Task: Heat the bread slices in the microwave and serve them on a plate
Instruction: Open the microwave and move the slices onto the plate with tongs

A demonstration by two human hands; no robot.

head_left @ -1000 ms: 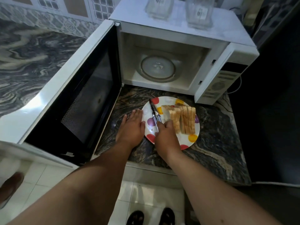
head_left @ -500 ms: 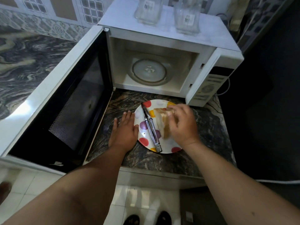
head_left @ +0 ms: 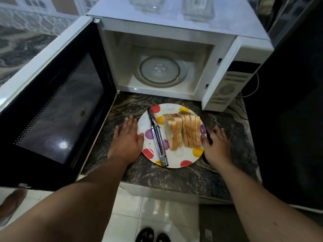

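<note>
A white plate with coloured dots (head_left: 178, 159) sits on the dark marble counter in front of the white microwave (head_left: 174, 41). Several bread slices (head_left: 182, 131) stand on edge on the plate, and metal tongs (head_left: 158, 137) lie to their left. My left hand (head_left: 126, 138) lies flat on the counter with its thumb at the plate's left rim. At the plate's right rim rests my right hand (head_left: 216, 145), fingers straight, thumb against the edge. Inside the microwave the glass turntable (head_left: 160, 70) is bare.
The microwave door (head_left: 57, 95) is swung wide open to the left, over the counter's edge. Two clear jars (head_left: 197, 7) stand on top of the microwave. The control panel (head_left: 229, 84) is at the right. Tiled floor and my feet show below.
My right hand has left the tongs, passed over the bread slices and come down at the plate's right rim. The left hand stayed at the left rim.
</note>
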